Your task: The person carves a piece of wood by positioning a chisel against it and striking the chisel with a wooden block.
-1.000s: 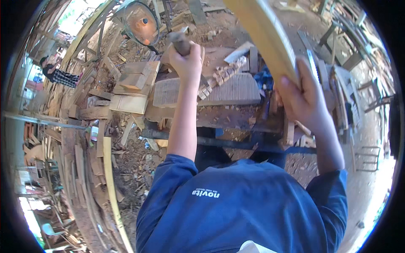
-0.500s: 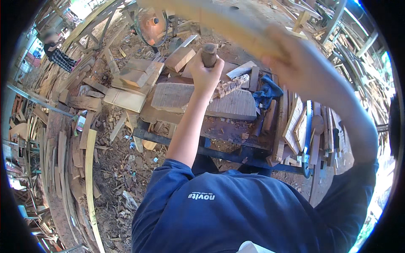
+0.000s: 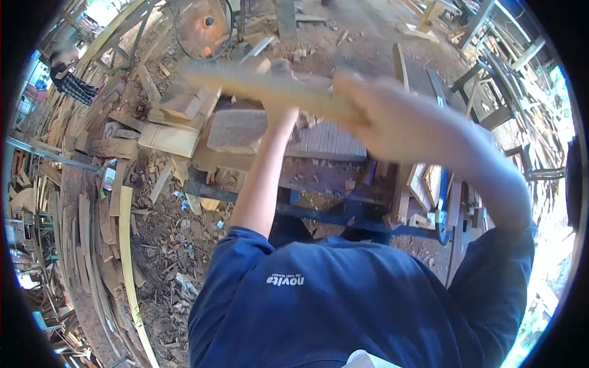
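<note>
My left hand (image 3: 281, 113) is closed around the wooden handle (image 3: 280, 64) of a chisel, held upright over the bench. The blade is hidden, and a smeared wooden mallet (image 3: 264, 89), shaped like a long pale club, crosses in front of the fingers. Gripping the mallet's near end is my right hand (image 3: 392, 126), blurred by motion. Beneath my left hand, a thick grey-brown wooden block (image 3: 325, 142) lies across the bench. A carved piece of wood (image 3: 305, 120) on top of it is mostly covered.
Stacked boards (image 3: 172, 140) sit left of the block. Wood pieces and a blue-framed saw (image 3: 442, 214) stand at the bench's right side. Long planks (image 3: 127, 245) and wood scraps cover the ground at left. A round-framed fan (image 3: 205, 27) is beyond the bench; another person (image 3: 73, 80) stands far left.
The mallet has swung down and left from its raised position, and now passes over the chisel handle. My left hand keeps its grip. The whole view has shifted slightly.
</note>
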Motion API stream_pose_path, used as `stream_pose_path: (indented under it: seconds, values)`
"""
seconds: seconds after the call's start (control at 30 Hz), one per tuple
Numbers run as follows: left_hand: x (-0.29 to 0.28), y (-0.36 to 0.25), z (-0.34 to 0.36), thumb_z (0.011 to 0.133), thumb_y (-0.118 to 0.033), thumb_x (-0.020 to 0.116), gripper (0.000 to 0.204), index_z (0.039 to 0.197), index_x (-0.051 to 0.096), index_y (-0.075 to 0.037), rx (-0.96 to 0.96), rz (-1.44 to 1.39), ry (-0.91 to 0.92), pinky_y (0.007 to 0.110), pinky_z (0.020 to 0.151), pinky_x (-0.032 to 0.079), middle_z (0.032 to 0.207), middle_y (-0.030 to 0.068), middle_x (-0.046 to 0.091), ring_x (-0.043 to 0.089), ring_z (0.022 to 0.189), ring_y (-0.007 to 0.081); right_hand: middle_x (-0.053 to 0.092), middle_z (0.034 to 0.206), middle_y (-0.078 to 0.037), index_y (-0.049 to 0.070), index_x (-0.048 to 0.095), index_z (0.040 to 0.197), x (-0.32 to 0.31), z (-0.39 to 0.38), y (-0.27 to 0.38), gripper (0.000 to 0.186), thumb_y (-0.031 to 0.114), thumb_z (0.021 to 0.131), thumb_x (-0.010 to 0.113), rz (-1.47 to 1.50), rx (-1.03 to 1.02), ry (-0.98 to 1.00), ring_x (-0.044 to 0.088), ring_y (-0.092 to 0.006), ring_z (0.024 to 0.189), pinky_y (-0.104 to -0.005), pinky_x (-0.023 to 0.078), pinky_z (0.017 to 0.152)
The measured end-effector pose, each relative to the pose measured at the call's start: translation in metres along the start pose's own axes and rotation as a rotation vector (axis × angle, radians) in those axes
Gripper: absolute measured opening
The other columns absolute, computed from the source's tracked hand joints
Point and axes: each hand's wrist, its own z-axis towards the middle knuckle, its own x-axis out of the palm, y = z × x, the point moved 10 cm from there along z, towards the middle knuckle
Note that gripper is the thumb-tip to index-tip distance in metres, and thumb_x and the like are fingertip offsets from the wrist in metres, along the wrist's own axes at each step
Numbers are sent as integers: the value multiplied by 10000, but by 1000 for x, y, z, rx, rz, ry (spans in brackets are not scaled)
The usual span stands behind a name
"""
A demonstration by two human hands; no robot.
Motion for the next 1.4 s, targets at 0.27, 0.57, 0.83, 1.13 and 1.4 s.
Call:
stream_pose_path:
  seconds: [0.27,0.57,0.83,1.13,1.4]
  values:
    - [-29,-15,-6,973,-47,607,129,946,480,-49,-174,-297,-4,289,477,445,598,17,519,510,478,112,658,802,-112,25,519,1284,-100,-45,3,365,239,1000,601,298,-18,-625,645,-171,628,-316,522,565]
    - [-18,-49,4,917,-62,682,154,972,540,-42,-22,-257,30,247,495,462,723,14,608,568,532,77,648,823,-84,45,537,1293,-96,-78,-61,415,345,1014,602,498,62,-658,621,-112,622,-248,522,567]
    - [-18,-45,-12,874,-74,715,143,947,607,-15,174,-58,-3,258,629,501,795,37,662,616,675,99,649,828,-91,32,529,1281,-85,-106,-74,403,337,1025,587,499,132,-754,621,-115,624,-249,527,569]
    - [-17,-59,-16,855,-68,717,159,934,592,-8,243,-22,-34,278,628,512,777,56,662,631,668,121,655,850,-95,38,490,1370,-62,-96,-56,407,246,1035,589,611,92,-645,635,-109,659,-241,529,590]
    - [-13,-76,-22,816,-40,720,140,878,597,-20,297,49,-38,293,623,510,762,67,647,627,646,156,617,753,-64,-3,460,1302,-92,-84,3,369,192,1015,583,469,-62,-679,615,-124,592,-270,496,510]
